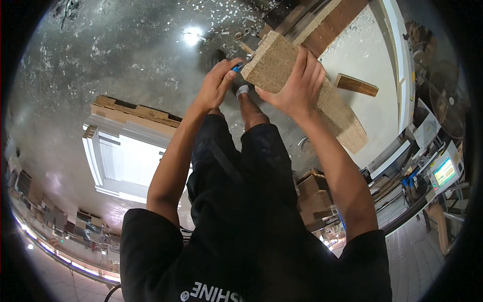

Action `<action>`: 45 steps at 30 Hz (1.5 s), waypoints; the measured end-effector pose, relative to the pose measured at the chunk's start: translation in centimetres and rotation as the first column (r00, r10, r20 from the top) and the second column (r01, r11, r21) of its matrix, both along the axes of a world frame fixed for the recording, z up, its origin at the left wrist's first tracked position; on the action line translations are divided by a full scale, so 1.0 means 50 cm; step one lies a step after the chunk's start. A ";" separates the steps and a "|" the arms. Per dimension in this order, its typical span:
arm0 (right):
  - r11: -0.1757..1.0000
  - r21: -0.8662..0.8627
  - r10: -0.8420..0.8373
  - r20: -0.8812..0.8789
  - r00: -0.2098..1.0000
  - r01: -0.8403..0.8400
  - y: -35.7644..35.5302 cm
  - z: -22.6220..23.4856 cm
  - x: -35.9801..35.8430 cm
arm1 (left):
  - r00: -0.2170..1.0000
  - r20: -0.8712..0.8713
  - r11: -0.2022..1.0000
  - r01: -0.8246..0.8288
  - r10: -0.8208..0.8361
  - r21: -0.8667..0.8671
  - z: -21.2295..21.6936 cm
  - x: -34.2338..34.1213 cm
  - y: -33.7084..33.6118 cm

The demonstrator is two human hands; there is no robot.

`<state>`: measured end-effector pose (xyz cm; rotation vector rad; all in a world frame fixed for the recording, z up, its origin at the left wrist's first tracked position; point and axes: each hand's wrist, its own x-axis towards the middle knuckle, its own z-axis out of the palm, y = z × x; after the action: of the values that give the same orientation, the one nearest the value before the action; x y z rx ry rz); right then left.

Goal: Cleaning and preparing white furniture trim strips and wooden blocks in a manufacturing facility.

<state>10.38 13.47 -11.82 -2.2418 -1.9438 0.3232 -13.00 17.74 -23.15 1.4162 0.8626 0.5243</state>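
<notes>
My left hand is closed round a small blue-handled tool, its grey end set against the left end of a long particleboard block. Most of the tool is hidden by my fingers, so its exact kind is unclear. My right hand grips the same block from above, thumb on the near face and fingers over the far side. The block slants down to the right, over the edge of a pale work surface.
A short wood offcut lies on the pale surface, near a thick brown board. White panels with a wooden strip are stacked on the left floor. Pale scraps litter the floor ahead. A machine screen stands at right, cardboard boxes nearer.
</notes>
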 end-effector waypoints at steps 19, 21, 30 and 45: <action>0.993 -0.120 0.016 0.047 0.999 -0.011 -0.004 0.004 0.003 | 0.998 0.053 0.999 -0.022 0.024 -0.041 -0.001 0.050 0.032; 0.993 -0.118 0.017 0.051 0.999 -0.011 -0.001 0.006 0.002 | 1.000 0.002 0.999 0.028 -0.028 -0.019 -0.008 0.053 0.046; 0.997 -0.068 0.027 0.045 0.999 -0.024 0.008 0.010 -0.001 | 0.996 0.089 0.999 -0.015 0.012 0.038 -0.029 0.094 0.093; 0.994 -0.111 0.023 0.054 0.998 -0.017 0.007 0.017 0.003 | 0.998 -0.003 0.997 0.063 -0.063 0.037 -0.047 0.153 0.137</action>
<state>10.51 13.80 -10.96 -2.3246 -2.0241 0.3847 -5.36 24.57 -25.51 1.4736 0.8107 0.4930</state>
